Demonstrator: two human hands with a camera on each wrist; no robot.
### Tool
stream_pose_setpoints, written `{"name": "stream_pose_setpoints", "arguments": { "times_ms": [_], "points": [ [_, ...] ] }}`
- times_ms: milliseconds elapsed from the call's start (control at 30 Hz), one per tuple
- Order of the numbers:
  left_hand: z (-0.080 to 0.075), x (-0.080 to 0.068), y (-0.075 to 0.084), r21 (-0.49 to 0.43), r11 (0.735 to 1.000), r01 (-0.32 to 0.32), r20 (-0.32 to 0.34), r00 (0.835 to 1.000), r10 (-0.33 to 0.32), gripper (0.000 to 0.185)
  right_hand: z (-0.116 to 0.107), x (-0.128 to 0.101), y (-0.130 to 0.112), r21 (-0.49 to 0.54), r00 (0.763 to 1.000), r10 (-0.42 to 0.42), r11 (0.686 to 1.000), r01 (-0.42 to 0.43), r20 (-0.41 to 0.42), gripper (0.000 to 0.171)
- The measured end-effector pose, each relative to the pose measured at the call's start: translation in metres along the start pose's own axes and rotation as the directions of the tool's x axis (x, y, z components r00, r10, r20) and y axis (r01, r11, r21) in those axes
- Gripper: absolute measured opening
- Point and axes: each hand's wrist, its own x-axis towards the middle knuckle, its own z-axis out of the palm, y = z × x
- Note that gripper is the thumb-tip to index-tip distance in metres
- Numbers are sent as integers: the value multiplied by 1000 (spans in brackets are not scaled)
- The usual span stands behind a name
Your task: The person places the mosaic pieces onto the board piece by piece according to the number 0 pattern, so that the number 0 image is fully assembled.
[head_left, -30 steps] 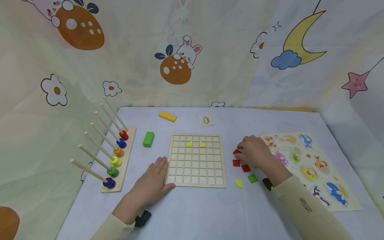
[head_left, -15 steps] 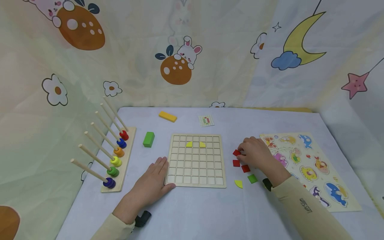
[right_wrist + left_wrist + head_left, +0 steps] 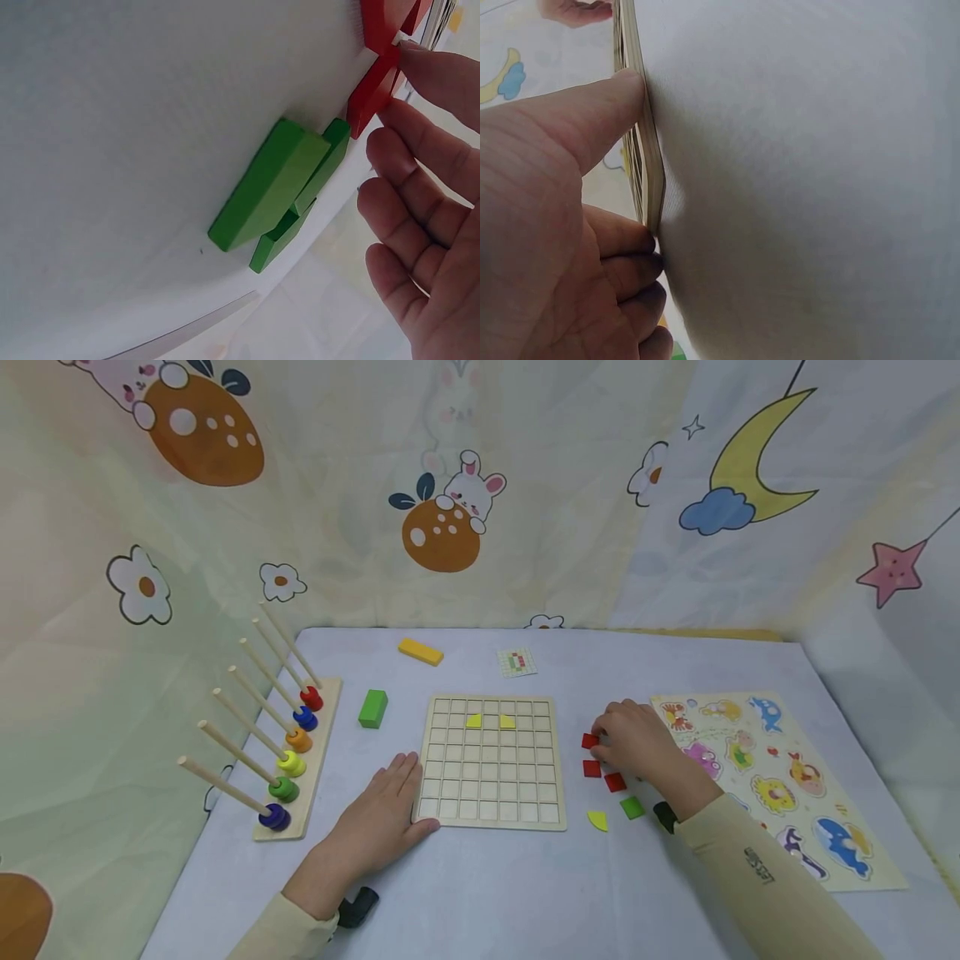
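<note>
A wooden grid board (image 3: 491, 793) lies mid-table with two yellow pieces (image 3: 473, 721) in its upper rows. My left hand (image 3: 382, 818) rests flat on the table, and its thumb (image 3: 592, 112) presses the board's edge (image 3: 651, 165) at the near-left corner. To the board's right, my right hand (image 3: 633, 739) hovers over loose tiles. Its fingers (image 3: 431, 79) are relaxed and touch the topmost red tile (image 3: 590, 741), without gripping it. Two more red tiles (image 3: 592, 768), a green tile (image 3: 632, 807) and a yellow quarter-round piece (image 3: 597, 820) lie just below. Stacked green tiles (image 3: 277, 187) show in the right wrist view.
A peg rack with coloured rings (image 3: 288, 752) stands at the left. Behind the board lie a green block (image 3: 372, 707), a yellow block (image 3: 420, 651) and a small pattern card (image 3: 517, 662). An animal puzzle board (image 3: 780, 777) fills the right side. Printed fabric walls enclose the table.
The right hand's fingers have shifted very slightly at the topmost red tile. The left hand and the board have stayed put.
</note>
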Motion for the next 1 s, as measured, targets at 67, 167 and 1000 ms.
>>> {"name": "stream_pose_setpoints", "arguments": {
  "times_ms": [67, 167, 1000],
  "points": [
    [-1, -1, 0, 0, 1000, -1, 0, 1000, 1, 96, -1, 1, 0, 0, 1000, 1, 1000, -1, 11, 27],
    [-1, -1, 0, 3, 1000, 0, -1, 1000, 0, 96, -1, 1, 0, -5, 1000, -5, 1000, 5, 18, 26],
    [-3, -1, 2, 0, 1000, 8, 3, 1000, -8, 96, -10, 25, -40, -36, 987, -150, 988, 149, -49, 22]
  ]
}}
